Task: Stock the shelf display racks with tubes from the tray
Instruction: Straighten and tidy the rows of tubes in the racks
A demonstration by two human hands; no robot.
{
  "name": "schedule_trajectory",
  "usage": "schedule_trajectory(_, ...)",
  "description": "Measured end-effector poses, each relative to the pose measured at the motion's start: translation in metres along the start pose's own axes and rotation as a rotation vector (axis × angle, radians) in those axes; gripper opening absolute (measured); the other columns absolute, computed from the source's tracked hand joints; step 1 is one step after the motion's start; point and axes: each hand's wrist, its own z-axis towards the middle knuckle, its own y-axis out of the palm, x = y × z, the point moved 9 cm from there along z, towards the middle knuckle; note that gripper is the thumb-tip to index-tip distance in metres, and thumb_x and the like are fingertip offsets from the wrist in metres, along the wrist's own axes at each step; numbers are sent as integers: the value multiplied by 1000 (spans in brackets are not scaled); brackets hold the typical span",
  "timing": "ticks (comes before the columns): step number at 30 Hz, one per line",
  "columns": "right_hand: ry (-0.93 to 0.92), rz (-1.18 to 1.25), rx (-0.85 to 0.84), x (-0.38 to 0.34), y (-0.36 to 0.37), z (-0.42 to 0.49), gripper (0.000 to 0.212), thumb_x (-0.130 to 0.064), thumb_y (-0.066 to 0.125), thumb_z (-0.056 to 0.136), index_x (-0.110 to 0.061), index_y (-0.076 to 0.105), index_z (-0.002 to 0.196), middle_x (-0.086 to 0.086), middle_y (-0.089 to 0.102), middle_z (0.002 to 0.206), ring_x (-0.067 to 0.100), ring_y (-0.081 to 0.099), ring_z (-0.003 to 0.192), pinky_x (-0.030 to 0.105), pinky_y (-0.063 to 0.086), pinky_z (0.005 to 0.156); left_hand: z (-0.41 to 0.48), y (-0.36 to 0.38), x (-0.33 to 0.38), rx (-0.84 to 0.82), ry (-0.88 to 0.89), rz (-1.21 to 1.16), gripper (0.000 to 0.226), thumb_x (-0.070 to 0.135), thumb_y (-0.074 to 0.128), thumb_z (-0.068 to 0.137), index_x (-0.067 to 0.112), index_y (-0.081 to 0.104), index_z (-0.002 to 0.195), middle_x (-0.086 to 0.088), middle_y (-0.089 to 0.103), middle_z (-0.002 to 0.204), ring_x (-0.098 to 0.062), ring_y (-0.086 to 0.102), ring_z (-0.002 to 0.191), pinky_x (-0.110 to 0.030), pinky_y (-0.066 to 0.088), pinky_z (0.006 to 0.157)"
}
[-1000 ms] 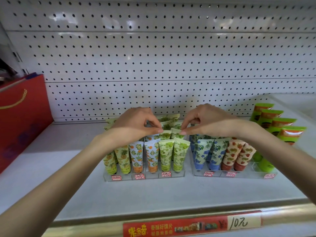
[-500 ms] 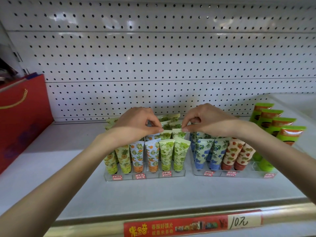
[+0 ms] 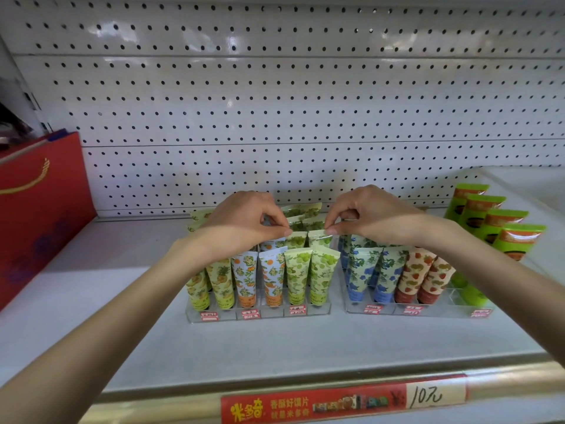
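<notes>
Barely moved: left hand (image 3: pixel 244 220), right hand (image 3: pixel 373 215) seemingly pinch green tubes (image 3: pixel 319 239) in rack (image 3: pixel 275 315).

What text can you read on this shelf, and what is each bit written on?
"米多奇": yellow, on the red shelf-edge label.
"10元": handwritten, on the white price slip.
Smaller white lines on that label: blurred.
Lettering on the tubes and rack price tags: too small to read.

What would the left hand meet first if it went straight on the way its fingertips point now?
The left hand points rightward, pinching a green tube by its top; beyond that, it would probably meet the right hand, though depth is unclear.
</notes>
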Motion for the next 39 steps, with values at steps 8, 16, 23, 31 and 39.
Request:
schedule_trajectory(8, 5, -6, 3, -1, 1, 0, 3, -34, 70, 82, -31, 71, 81, -11, 41, 60, -4, 43, 53, 16, 32, 57, 0, 0, -2, -3, -3, -13, 6, 38, 70, 78, 32, 71, 80, 14, 58, 81, 2, 49, 69, -22, 38, 67)
schedule_trajectory(16, -5, 73, 32, 0, -6, -5, 3, -34, 70, 81, -31, 72, 81, -12, 37, 54, 3, 37, 51, 18, 31, 57, -11, -14, 5, 107, 13, -24, 11, 42, 66, 79, 34, 72, 84, 12, 59, 87, -8, 53, 80, -30, 43, 74)
schedule_trajectory(23, -37, -21, 60, -14, -7, -19, 22, -54, 65, 75, -35, 71, 85, -7, 53, 70, 1, 45, 59, 16, 33, 56, -23, 1, 21, 63, 138, 115, 16, 50, 63, 78, 39, 71, 86, 19, 54, 84, -2, 48, 84, -21, 36, 71)
schedule_trajectory(31, -59, -123, 16, -19, 0, -27, 19, -53, 67, 74, -36, 71, 83, -6, 40, 62, 6, 38, 57, 26, 27, 55, -23, 3, 23, 55, 151, 119, 15, 51, 63, 77, 39, 71, 83, 20, 55, 83, -1, 48, 84, -20, 34, 71)
schedule_trajectory(39, -105, -116, 10, -18, 3, -26, 8, -42, 68, 80, -36, 71, 83, -6, 39, 58, 4, 43, 59, 24, 30, 55, -23, 5, 25, 36, 153, 111, 12, 46, 67, 78, 37, 72, 83, 17, 56, 83, -1, 48, 82, -16, 34, 69)
